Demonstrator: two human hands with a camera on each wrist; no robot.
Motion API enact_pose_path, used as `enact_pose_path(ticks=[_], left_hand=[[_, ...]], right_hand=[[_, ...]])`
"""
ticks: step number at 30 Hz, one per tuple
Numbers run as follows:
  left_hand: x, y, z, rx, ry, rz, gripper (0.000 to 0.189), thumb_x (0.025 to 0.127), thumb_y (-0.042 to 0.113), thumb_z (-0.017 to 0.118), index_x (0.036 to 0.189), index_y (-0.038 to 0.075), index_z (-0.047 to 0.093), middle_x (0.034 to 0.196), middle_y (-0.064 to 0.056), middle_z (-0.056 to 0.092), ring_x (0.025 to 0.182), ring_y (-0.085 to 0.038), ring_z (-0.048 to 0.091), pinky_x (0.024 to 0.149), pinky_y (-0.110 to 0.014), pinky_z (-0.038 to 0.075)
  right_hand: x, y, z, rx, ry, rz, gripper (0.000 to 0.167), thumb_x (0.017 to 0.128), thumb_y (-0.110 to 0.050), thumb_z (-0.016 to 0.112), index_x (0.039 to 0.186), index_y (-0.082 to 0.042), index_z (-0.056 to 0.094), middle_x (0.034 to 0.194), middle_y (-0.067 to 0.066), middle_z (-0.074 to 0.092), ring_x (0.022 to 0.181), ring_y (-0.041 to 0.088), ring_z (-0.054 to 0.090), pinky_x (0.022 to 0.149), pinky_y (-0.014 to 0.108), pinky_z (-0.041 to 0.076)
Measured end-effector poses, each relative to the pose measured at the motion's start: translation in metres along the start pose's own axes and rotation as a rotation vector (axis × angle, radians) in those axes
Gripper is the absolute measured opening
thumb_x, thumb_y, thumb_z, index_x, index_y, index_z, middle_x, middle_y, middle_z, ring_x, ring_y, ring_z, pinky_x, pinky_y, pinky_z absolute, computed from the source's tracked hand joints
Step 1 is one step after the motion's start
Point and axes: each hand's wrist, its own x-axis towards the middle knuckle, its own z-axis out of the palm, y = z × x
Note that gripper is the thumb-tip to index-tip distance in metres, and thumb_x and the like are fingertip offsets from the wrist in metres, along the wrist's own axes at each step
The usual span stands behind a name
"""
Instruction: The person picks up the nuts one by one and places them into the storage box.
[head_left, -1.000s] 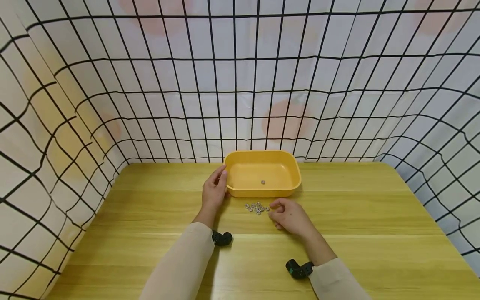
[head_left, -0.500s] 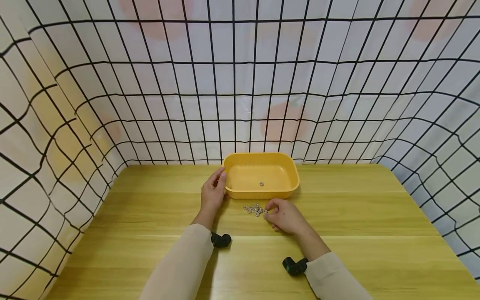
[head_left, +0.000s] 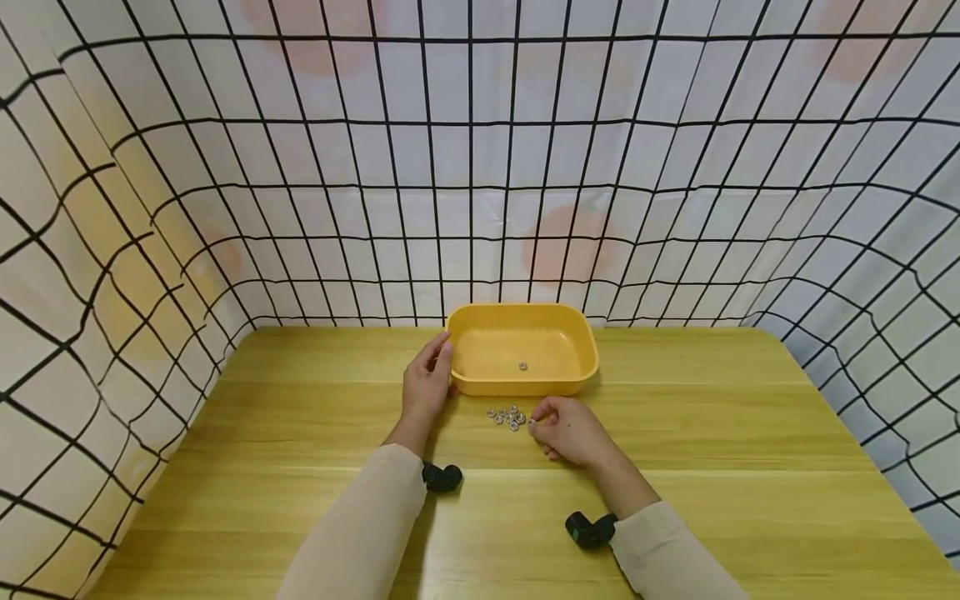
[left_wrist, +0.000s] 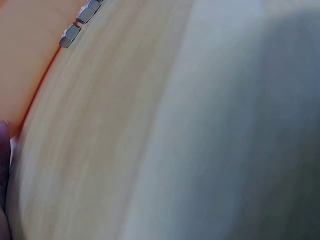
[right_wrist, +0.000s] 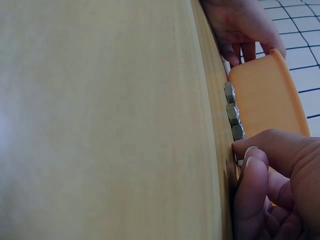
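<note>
My right hand (head_left: 573, 433) pinches a small metal nut (head_left: 532, 422) between thumb and forefinger, just right of the pile. In the right wrist view that nut (right_wrist: 240, 162) is mostly hidden by the fingers. Several loose hex nuts (head_left: 513, 426) lie clustered on the table in front of a yellow plastic tub (head_left: 525, 388). One more nut (head_left: 523, 367) sits on the tub's floor. My left hand (head_left: 427, 385) holds the tub at its left end, fingertips at the rim. The left wrist view shows two nuts (left_wrist: 70, 35) against the tub's wall.
The wood-grain table (head_left: 300, 500) runs up to a white cloth backdrop with black grid lines (head_left: 480, 158), which also rises at both sides. The tub stands at the table's far edge. A black wrist camera (head_left: 442, 477) is worn on each wrist.
My right hand has moved slightly left to the nut at the pile's right end and now pinches it, a little apart from the others. The left hand stays at the tub.
</note>
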Motion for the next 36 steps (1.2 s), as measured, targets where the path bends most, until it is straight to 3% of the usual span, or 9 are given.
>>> enact_pose_path(ticks=[24,36], left_hand=[[0.003,0.000,-0.001,0.012,0.005,0.009,0.038,0.103,0.048,0.057,0.138,0.036,0.064,0.124,-0.007,0.069,0.071,-0.016,0.063,0.052,-0.025,0.057],[0.000,-0.001,-0.001,-0.002,-0.008,0.006,0.041,0.101,0.054,0.056,0.138,0.039,0.063,0.128,-0.007,0.068,0.074,-0.016,0.064,0.055,-0.026,0.058]], right_hand=[[-0.008,-0.006,0.000,-0.073,-0.008,-0.054,0.010,0.091,-0.016,0.075,0.094,-0.011,0.067,0.071,0.001,0.062,0.055,0.014,0.057,0.050,0.025,0.049],[-0.013,-0.018,-0.007,-0.132,0.062,-0.128,0.010,0.090,-0.020,0.077,0.094,-0.015,0.069,0.080,-0.001,0.064,0.069,0.014,0.056,0.061,0.024,0.047]])
